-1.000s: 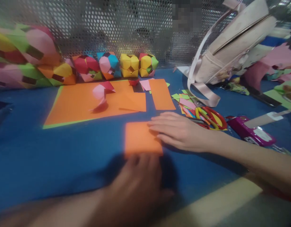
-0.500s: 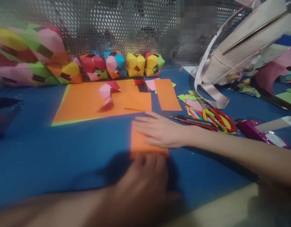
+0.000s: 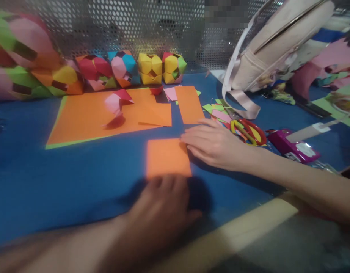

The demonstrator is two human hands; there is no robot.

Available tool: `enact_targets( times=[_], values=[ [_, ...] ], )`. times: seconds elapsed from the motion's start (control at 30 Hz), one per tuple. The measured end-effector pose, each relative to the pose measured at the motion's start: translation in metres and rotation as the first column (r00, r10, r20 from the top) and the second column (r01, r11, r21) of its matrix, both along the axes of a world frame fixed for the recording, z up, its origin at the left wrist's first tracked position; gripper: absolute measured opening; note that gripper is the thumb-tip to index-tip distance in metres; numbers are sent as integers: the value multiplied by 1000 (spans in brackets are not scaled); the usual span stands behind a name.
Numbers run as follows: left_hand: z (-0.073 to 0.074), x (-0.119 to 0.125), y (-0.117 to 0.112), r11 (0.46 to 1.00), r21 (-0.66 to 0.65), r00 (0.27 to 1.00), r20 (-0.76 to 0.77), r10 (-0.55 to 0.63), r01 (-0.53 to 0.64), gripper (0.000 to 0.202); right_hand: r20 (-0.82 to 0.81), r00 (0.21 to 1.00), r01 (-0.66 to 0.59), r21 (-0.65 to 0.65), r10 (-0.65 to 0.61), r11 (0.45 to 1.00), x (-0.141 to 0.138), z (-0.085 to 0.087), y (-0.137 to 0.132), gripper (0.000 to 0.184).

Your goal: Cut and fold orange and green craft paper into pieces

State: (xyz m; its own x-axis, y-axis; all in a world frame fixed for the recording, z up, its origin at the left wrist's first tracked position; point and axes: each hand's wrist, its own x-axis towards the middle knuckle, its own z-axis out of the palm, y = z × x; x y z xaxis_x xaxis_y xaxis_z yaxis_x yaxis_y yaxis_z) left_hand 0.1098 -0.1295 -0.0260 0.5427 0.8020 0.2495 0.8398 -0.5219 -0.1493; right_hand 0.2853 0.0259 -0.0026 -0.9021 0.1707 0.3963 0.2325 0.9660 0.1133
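Observation:
A small square of orange paper [image 3: 168,157] lies flat on the blue tabletop in front of me. My left hand [image 3: 163,208] is at its near edge, fingertips touching that edge and the thumb held out to the right. It is somewhat blurred, and its shadow falls around it. At the paper's right edge, my right hand [image 3: 214,146] lies open with fingers stretched, the fingertips at the upper right corner. Beyond the square are a large orange sheet [image 3: 86,113] with a folded pink and red piece [image 3: 116,104] on top, and an orange strip [image 3: 189,104].
Several folded paper blocks [image 3: 150,68] line the back against a perforated metal panel [image 3: 129,30]. Right of centre lie paper scraps [image 3: 217,112], red and yellow scissor handles [image 3: 250,132] and a purple device [image 3: 294,146]. A pale bag [image 3: 266,45] stands behind them.
My right hand has slid right off the middle of the orange square to its right edge. The left hand stays at the near edge. The whole view has shifted slightly.

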Motion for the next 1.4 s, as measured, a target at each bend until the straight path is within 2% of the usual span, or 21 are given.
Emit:
enact_targets(
  times=[0.13, 0.27, 0.43, 0.63, 0.83, 0.87, 0.93, 1.0, 1.07, 1.2, 1.4],
  values=[
    [0, -2, -1, 1000, 12, 999, -45, 19, -19, 46, -33, 980, -198, -87, 196, 976, -7, -16, -5, 34],
    [2, -6, -1, 998, 61, 999, -47, -21, 24, 47, -34, 971, -238, -153, 236, 959, 2, -26, -2, 30],
    [9, -6, -5, 994, 74, 997, -13, -81, 82, 45, -12, 968, -246, -254, 252, 935, 11, -20, -4, 29],
    [14, -8, -9, 987, 75, 989, -60, -135, 140, 51, 91, 949, -250, -368, 302, 895, 11, -12, -10, 30],
    [26, -17, -1, 987, 24, 984, -87, -154, 157, 31, 69, 945, -269, -393, 320, 879, 15, -7, -5, 29],
    [27, -18, 1, 987, 19, 985, -79, -155, 157, 27, 29, 954, -263, -394, 298, 881, 13, -8, -5, 29],
    [28, -19, 5, 987, 16, 985, -63, -158, 160, 22, -94, 984, -174, -391, 149, 904, 6, -11, -3, 29],
    [26, -19, 8, 988, 6, 987, -50, -155, 156, 20, -192, 979, -9, -396, -73, 918, -2, -17, 1, 28],
    [24, -19, 10, 988, 5, 988, -24, -152, 153, 20, -175, 957, 141, -413, -230, 900, -10, -22, 6, 28],
    [19, -23, 15, 986, 24, 984, 61, -167, 166, 21, -8, 949, 278, -443, -314, 852, -22, -28, 13, 29],
    [14, -29, 20, 985, 24, 984, 58, -170, 169, 21, 46, 918, 343, -590, -393, 731, -30, -21, 13, 28]
  ],
)
